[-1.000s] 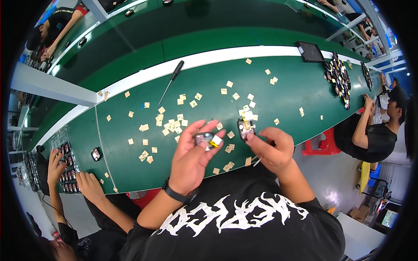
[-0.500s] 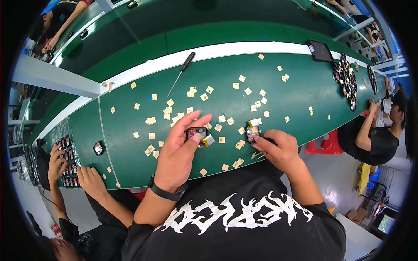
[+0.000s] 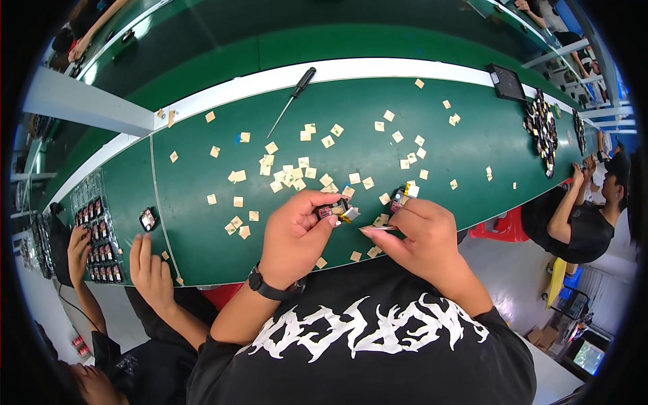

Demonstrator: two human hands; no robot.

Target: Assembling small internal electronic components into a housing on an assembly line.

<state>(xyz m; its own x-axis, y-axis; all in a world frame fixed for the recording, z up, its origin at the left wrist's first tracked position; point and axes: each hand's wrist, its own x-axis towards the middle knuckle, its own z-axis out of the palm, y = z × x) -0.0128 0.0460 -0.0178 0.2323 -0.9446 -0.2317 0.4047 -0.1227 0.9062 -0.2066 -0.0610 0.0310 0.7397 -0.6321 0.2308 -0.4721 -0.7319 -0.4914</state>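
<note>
Head view: we hold a small black-cased device (image 3: 325, 210) above the green table (image 3: 199, 250) in our left hand (image 3: 295, 226), thumb and fingers pinched on its edge. We judge it light and stiff-shelled, but its silver-and-yellow pouch (image 3: 349, 215) juts from the right side and looks soft and easily damaged, so the case rim seems the safer hold. Our right hand (image 3: 425, 233), back upward, pinches a slim pale tool (image 3: 379, 228). A second device (image 3: 397, 201) sits at those fingers; we cannot tell whether they grip it. Both hands angle inward.
</note>
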